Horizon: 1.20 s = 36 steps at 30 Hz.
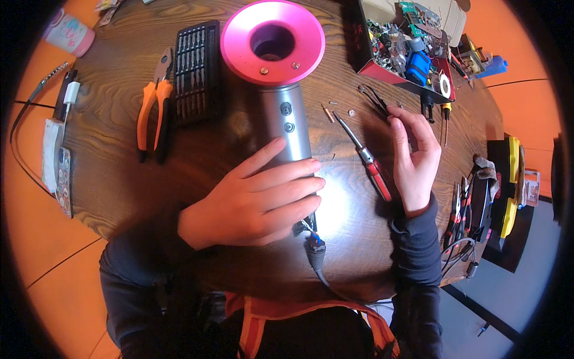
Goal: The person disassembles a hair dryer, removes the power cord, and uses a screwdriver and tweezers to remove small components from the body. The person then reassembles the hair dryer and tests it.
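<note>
A hair dryer (287, 113) with a grey handle and a pink ring-shaped head lies on the wooden table. My left hand (257, 203) is laid across its handle, fingers curved over it, holding it down. Two small screws (263, 70) sit on the pink head. At the handle's lower end, coloured wires (312, 234) show above the grey cord (317, 258). My right hand (415, 149) pinches black tweezers (375, 100), their tips pointing up and left above the table. A red-handled screwdriver (373, 170) lies between the hands, with small metal parts (328, 114) near its tip.
Orange-handled pliers (154, 107) and a black case of screwdriver bits (196, 75) lie left of the dryer. A box of electronic parts (382, 63) stands far right. More pliers (457, 209) lie at the right edge, and a phone (64, 179) at the left edge.
</note>
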### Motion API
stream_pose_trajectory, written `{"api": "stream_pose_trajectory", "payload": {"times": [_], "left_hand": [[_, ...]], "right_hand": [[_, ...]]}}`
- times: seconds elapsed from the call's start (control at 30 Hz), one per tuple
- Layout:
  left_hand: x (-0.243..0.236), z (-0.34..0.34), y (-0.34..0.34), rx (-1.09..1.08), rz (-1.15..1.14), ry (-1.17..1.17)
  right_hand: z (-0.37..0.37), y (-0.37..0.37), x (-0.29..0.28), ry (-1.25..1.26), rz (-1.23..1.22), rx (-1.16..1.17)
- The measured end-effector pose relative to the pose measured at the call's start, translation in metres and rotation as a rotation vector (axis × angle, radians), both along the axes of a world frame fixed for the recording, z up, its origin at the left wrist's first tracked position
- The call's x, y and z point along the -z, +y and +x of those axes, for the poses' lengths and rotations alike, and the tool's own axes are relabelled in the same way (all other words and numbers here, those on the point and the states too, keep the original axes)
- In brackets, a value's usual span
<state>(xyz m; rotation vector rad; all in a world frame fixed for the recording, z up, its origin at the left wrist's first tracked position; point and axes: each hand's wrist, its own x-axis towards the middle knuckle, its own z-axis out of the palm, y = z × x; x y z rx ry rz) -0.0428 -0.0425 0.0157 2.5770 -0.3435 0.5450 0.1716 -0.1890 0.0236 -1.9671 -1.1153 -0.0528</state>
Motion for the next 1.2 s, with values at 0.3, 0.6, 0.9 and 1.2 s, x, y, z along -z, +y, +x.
{"api": "stream_pose_trajectory", "payload": {"times": [0.3,0.6,0.9,1.2], "left_hand": [[-0.001,-0.002,0.002,0.023,-0.037,0.001],[-0.005,-0.003,0.003,0.019,-0.017,0.039],[-0.007,-0.005,0.003,0.017,-0.030,0.062],[-0.005,-0.004,0.003,0.034,-0.037,0.046]], "right_hand": [[0.010,-0.004,0.020,0.541,0.415,-0.016],[0.016,-0.005,0.024,0.321,0.810,0.122],[0.013,0.001,0.021,0.021,0.095,0.061],[0.012,0.004,0.022,-0.164,-0.130,0.141]]}}
